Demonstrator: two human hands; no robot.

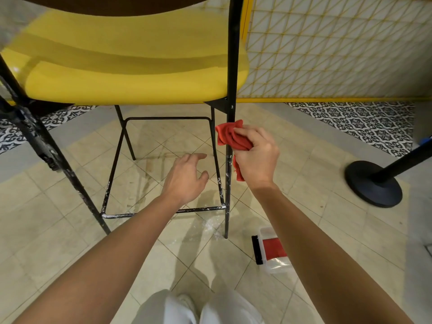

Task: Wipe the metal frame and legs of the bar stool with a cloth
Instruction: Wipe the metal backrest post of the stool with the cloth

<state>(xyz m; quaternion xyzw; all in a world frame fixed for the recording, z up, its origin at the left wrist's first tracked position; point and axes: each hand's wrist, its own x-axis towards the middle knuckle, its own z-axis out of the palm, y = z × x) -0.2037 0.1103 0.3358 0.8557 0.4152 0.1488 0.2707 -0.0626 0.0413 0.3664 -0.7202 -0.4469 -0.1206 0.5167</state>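
Note:
A bar stool with a yellow seat (131, 66) stands on thin black metal legs joined by a low footrest frame (163, 210) flecked with white. My right hand (256, 157) grips a crumpled red cloth (230, 135) and presses it around the near right leg (228, 195), just under the seat bracket. My left hand (184, 177) hovers with fingers spread and nothing in it, left of that leg and above the footrest. The near left leg (58, 164) slants down at the left, also speckled with white.
A clear plastic box (272, 251) with a black edge and red contents lies on the tiled floor beside the right leg. A black stanchion base (374, 182) stands at the right. A yellow wire-grid panel (327, 47) runs behind the stool. My knees show at the bottom.

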